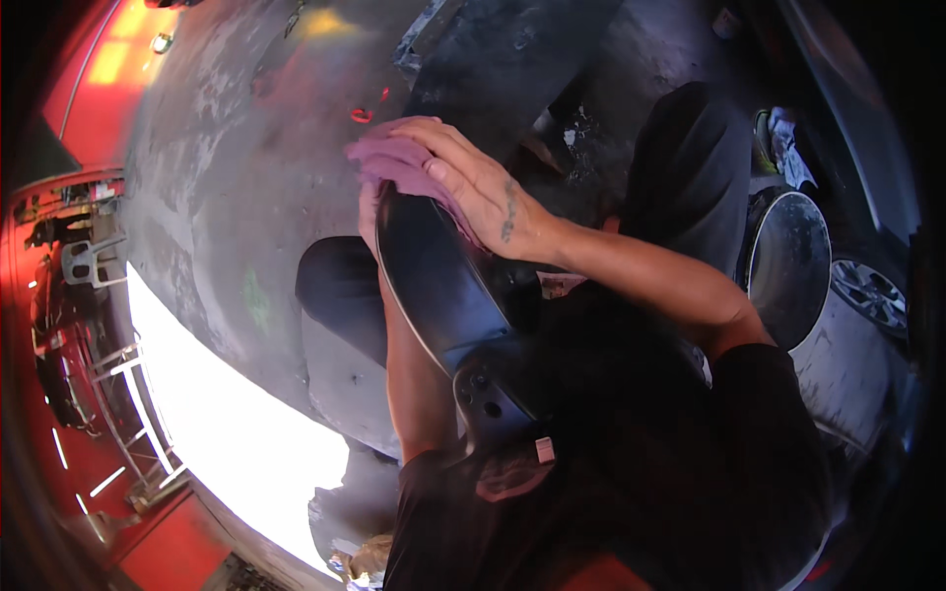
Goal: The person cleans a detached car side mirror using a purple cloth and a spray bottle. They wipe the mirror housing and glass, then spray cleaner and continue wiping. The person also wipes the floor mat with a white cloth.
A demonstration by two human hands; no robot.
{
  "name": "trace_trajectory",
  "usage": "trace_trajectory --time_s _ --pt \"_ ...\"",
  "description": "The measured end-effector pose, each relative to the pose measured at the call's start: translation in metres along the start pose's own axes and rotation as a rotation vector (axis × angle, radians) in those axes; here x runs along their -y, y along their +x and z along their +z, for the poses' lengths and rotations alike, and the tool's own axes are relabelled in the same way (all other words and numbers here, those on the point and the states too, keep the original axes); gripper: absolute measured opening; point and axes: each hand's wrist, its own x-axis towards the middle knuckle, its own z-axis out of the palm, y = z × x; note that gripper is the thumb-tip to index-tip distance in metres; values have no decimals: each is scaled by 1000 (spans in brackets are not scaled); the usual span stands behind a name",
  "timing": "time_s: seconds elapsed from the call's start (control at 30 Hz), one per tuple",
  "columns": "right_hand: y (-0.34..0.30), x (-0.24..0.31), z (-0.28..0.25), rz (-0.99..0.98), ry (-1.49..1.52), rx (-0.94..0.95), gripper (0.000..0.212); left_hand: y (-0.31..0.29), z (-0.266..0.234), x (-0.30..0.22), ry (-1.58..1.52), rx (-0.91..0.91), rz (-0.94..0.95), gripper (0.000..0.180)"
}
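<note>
Curved part point(434, 266): black, smooth, bluish sheen, holes at its near end, which lies against the torso. Right hand point(483, 192), fingers together, grips a mauve cloth point(394, 158) over the far end; left hand point(369, 212) alongside, mostly hidden, grip cannot be told.

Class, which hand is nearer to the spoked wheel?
Right. The right hand, on the pink cloth, is left of the wheel; the left hand, at the left edge of the black part, is farther left.
</note>
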Motion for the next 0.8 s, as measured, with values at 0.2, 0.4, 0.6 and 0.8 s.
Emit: trace_trajectory --time_s 0.2,0.4,0.6,0.8 --pt "-71 17 -19 422 -176 124 28 11 -26 -7 47 114 -67 69" --pt "-58 28 -57 317 -138 -22 17 17 -29 -2 -54 323 -33 67" --pt "-6 -8 -25 40 -687 340 28 11 -6 -1 40 164 96 66" --pt "-100 0 -27 782 134 322 33 9 -18 -13 73 99 117 65"
